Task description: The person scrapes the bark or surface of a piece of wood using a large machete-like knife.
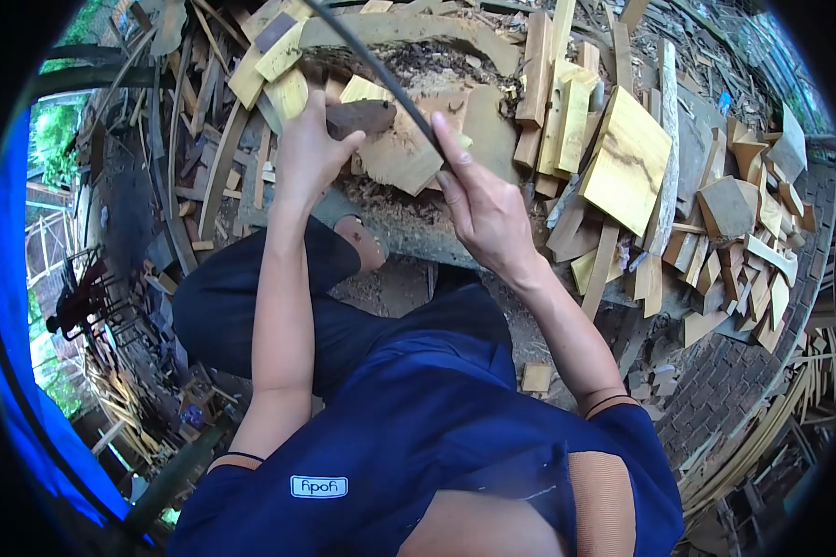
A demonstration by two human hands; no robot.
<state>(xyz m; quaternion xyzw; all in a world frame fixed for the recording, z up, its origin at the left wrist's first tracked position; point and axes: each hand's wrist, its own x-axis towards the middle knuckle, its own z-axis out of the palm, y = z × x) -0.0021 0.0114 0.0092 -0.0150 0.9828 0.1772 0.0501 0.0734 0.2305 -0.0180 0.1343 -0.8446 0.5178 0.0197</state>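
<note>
My left hand (312, 153) reaches up to a pale yellow wood piece (288, 91), its thumb spread away from the fingers. A dark brown wood block (362, 117) lies beside it, between the thumb and the forefinger in this view. In my right hand (489, 209) is the near end of a long, narrow dark tool (378, 67), the forefinger stretched along it. The tool slants up and left past the top of the view. Beneath it is a cut wooden block (404, 158) with a pale, flat face.
Pale offcuts are stacked right of my right hand, among them a broad yellow board (627, 158). More offcuts (743, 260) pile up at the far right. Long curved strips (221, 172) lie on the left. My bare foot (360, 243) is close below the work spot.
</note>
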